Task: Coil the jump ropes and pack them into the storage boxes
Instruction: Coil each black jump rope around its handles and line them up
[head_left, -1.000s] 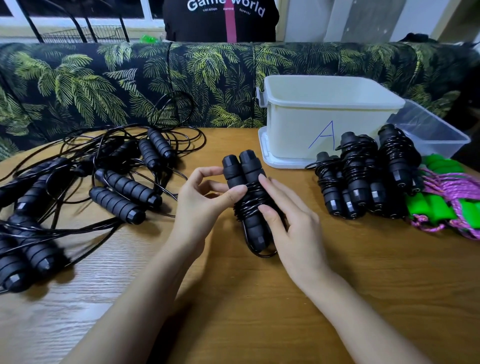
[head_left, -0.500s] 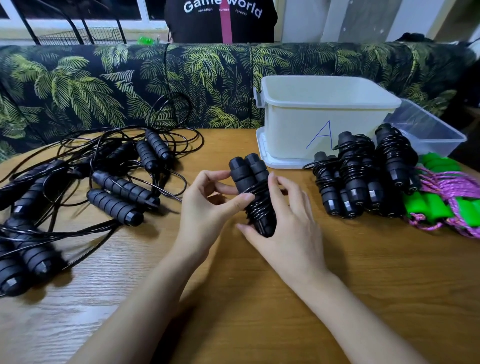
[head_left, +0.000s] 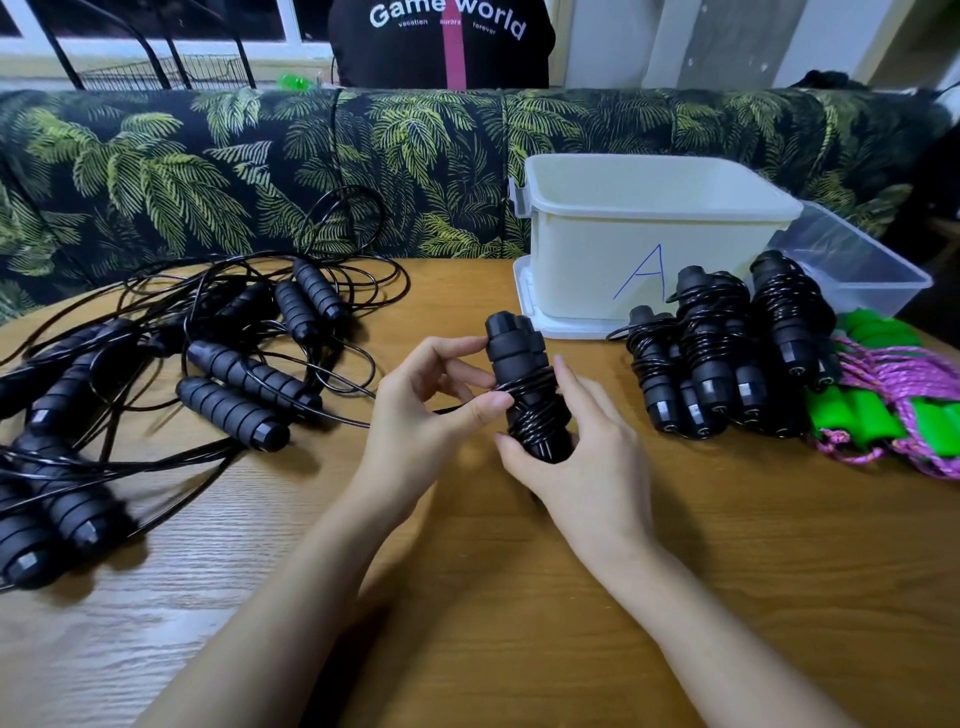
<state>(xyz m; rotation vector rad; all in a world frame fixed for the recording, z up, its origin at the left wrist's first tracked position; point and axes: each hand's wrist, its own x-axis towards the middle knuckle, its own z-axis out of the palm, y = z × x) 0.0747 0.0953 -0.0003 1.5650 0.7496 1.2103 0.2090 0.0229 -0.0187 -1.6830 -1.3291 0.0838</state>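
A black jump rope, cord wound round its paired handles, is held nearly upright over the table. The left hand has a pinching grip on the cord; the right hand has its grip curled round the lower end. To the right, coiled ropes lie before a white box marked A.

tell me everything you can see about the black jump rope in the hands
The black jump rope is a bundle: two ribbed, foam-looking handles side by side, bound round the middle by several turns of thin glossy cord. It stands nearly upright over the wooden table, in front of the white box marked A. The left hand pinches it, thumb on the cord wraps, fingers at the upper handle. The right hand cups its lower end. Whether its base touches the table is hidden.
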